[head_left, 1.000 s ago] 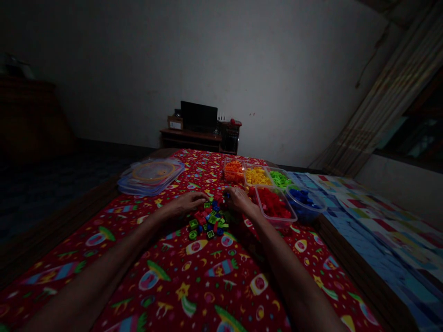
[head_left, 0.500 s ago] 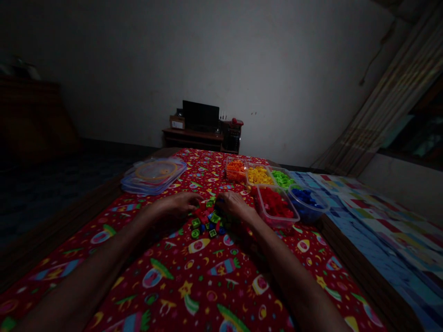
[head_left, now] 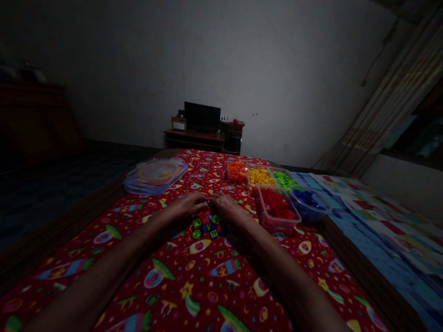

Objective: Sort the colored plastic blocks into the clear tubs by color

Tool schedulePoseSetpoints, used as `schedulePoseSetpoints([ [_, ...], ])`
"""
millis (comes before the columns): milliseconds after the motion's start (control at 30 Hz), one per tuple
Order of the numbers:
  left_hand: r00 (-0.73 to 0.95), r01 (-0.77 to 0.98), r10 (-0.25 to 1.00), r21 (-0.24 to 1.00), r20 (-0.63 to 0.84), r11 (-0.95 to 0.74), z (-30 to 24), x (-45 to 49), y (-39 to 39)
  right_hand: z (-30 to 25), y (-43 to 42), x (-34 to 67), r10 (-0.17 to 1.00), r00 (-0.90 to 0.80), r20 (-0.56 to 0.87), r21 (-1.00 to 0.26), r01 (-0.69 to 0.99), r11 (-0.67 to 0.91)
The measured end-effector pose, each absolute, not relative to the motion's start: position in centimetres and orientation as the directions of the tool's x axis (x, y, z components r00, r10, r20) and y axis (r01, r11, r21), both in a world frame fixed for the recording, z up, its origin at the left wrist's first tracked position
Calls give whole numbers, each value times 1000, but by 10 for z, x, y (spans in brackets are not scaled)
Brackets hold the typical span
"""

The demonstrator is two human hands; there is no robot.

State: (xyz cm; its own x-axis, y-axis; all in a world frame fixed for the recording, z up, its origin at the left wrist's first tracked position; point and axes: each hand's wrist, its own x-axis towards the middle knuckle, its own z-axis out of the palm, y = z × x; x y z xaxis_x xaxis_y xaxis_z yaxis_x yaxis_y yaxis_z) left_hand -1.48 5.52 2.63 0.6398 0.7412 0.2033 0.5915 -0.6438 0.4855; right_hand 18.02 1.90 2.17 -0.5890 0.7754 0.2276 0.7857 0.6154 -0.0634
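A small heap of mixed blocks [head_left: 206,224], green, red and blue, lies on the red patterned cloth [head_left: 207,281]. My left hand [head_left: 188,204] rests palm down at the heap's far left side, fingers curved over the blocks. My right hand [head_left: 226,206] lies palm down at the heap's far right, its fingertips almost meeting those of the left. Both hands cup the pile from behind. In the dim light I cannot see whether either hand holds a block.
Clear tubs stand to the right: red blocks [head_left: 276,204], blue [head_left: 309,200], green [head_left: 283,179], yellow [head_left: 259,175], orange [head_left: 236,168]. Stacked clear lids [head_left: 155,174] lie at the left. A checked blue cloth [head_left: 377,230] covers the right. A low cabinet with a screen [head_left: 202,127] stands by the wall.
Both hands have drawn together over the far side of the heap, and the blocks are gathered into a tighter pile nearer me.
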Motion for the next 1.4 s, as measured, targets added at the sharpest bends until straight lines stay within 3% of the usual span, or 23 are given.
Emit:
schedulePoseSetpoints([
  [67,655,597,734,473,179,-648,25,-11,52,18,20,180,794,-575,196,-61,802,595],
  [233,646,603,725,423,239,-677,16,-3,47,18,14,188,779,-524,344,-35,822,568],
  [467,586,609,747,437,315,-662,19,3,46,41,6,194,829,-452,328,-212,820,531],
  [700,596,603,793,585,121,-542,31,-20,60,52,2,191,799,-535,277,-176,789,589],
  [833,651,592,756,672,-72,-445,39,-37,63,46,0,185,752,-614,238,-171,736,655],
  [933,664,634,733,631,-147,-447,39,-38,58,36,1,185,737,-622,263,-184,718,671],
  [1100,640,702,767,432,-36,-566,31,-28,54,37,3,186,748,-570,339,-231,720,654],
  [1167,644,697,765,406,8,-592,30,-27,55,43,1,186,768,-532,357,-265,730,630],
  [1267,629,673,776,469,44,-572,33,-28,57,51,-2,185,795,-481,369,-298,749,592],
  [1400,581,592,813,673,25,-444,42,-28,56,54,-6,185,788,-444,427,-331,734,593],
])
